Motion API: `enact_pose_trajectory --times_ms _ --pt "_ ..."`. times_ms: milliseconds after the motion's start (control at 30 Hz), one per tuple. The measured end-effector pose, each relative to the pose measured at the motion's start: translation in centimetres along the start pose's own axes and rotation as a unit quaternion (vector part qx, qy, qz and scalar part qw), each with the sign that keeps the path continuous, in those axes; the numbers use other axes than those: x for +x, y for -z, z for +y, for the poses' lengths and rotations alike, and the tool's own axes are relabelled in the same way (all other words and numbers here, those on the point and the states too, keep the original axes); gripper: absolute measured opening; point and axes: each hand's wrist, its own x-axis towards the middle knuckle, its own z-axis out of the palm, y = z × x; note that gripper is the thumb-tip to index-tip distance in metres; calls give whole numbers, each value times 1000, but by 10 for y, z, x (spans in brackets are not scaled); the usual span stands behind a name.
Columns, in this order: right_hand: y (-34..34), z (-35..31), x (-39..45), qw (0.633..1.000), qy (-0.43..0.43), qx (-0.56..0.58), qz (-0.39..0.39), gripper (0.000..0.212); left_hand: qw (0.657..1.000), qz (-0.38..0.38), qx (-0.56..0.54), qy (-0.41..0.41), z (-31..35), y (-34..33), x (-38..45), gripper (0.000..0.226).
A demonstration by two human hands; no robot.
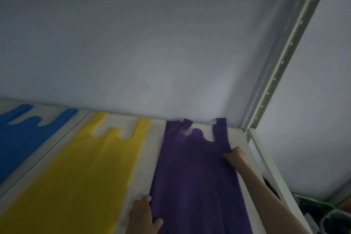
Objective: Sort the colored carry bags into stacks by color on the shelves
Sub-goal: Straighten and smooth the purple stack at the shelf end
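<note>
The left hand [142, 214] pinched the purple bag [191, 176] at lower centre; the right hand [235, 156] gripped its far edge; no writing showed.

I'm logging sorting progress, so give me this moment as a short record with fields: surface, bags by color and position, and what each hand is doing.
surface: white shelf, wall behind
left bag: blue bag, flat, handles toward wall
middle bag: yellow bag, flat, apart from its neighbours
right bag: purple bag, flat, one handle folded over
left hand: left hand gripping purple bag's left edge
right hand: right hand pinching its right edge near the handle
</note>
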Motion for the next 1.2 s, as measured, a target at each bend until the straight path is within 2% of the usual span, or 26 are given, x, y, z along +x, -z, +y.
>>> enact_pose_trajectory --times_ms 67,133,167,200,267,333,367,400,433,467,500,533,567,600,633,700,767,1033,1200 --pt "0 2 0 1000 1 6 -17 36 999 -11 -29 -7 -4 5 -6 51" --pt "4 2 -2 999 -1 9 -37 19 998 -50 -40 23 -8 3 -5 45" --pt "7 2 -2 999 -3 3 -51 18 997 -44 -53 46 -5 10 -12 43" --pt "9 2 -3 998 -8 -5 -64 26 997 -33 -63 44 -12 2 -9 40" --pt "12 1 -6 997 -14 -10 -77 33 991 -51 -86 94 -29 -10 3 33" --pt "12 1 -4 998 -8 19 -62 26 988 -55 -63 130 -96 -83 73 44" --pt "12 1 -4 999 0 30 -43 21 988 -78 -53 124 -115 -105 99 52" --pt "11 0 -5 999 6 38 -27 20 991 -54 -40 116 -121 -102 106 60" --pt "10 1 -6 999 11 40 -24 21 990 -63 -62 109 -106 -84 89 63" --pt "10 2 -6 999 15 38 -26 19 986 -58 -104 117 -71 -46 56 52" --pt "9 4 -5 999 14 34 -29 18 991 -55 -85 84 -35 -7 16 40" --pt "9 5 -4 999 9 35 -29 19 994 -61 -60 75 -23 2 4 34" --pt "9 6 -2 999 3 38 -23 23 997 -33 -65 36 -16 9 -3 35" --pt "10 6 -1 999 -6 42 -14 28 995 -54 -68 50 -14 17 -6 36" --pt "10 7 1 999 -14 43 -6 33 997 -25 -73 16 -17 9 -4 37" --pt "10 6 1 999 -19 34 5 37 993 -26 -117 24 -17 12 -3 37" --pt "10 6 3 999 -21 26 5 37 994 -6 -105 2 -18 11 1 35" --pt "13 -8 9 999 -26 14 -25 11 995 -2 -103 4 -16 13 5 30" --pt "11 -14 12 998 -18 56 -22 39 997 -2 -81 -4 -23 6 8 33"
